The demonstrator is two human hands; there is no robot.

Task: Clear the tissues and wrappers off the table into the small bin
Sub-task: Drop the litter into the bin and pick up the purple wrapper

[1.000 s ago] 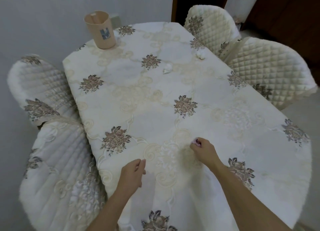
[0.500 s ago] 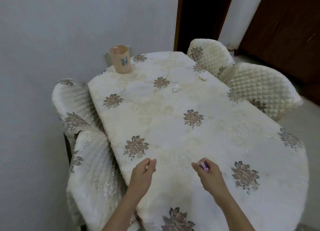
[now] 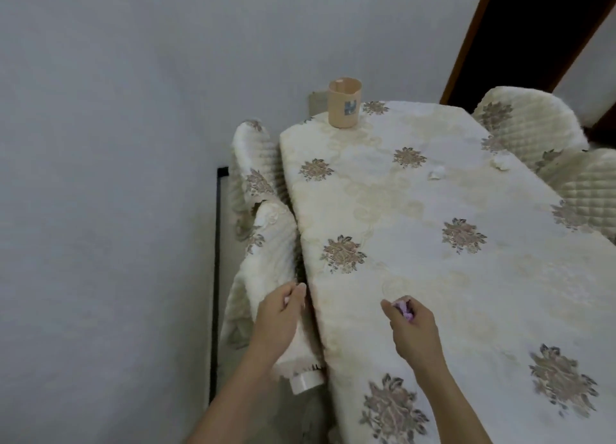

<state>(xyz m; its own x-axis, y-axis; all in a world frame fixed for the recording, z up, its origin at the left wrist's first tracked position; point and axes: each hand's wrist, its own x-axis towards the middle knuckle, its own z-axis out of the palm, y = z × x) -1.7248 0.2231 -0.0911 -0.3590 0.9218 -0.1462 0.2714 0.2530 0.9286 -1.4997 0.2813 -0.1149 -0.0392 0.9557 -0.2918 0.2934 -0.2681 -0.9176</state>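
Leftward, the left hand [image 3: 280, 313] now sits past the table [image 3: 416, 270] edge, and I cannot tell its grip. The right hand [image 3: 413, 330] pinches a pink wrapper [image 3: 404, 308], likely bound for the small bin [image 3: 344, 105].

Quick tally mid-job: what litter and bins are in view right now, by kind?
White tissues on the tablecloth: 2
Pink wrapper, pinched in the right hand: 1
Small bin: 1
Total: 4
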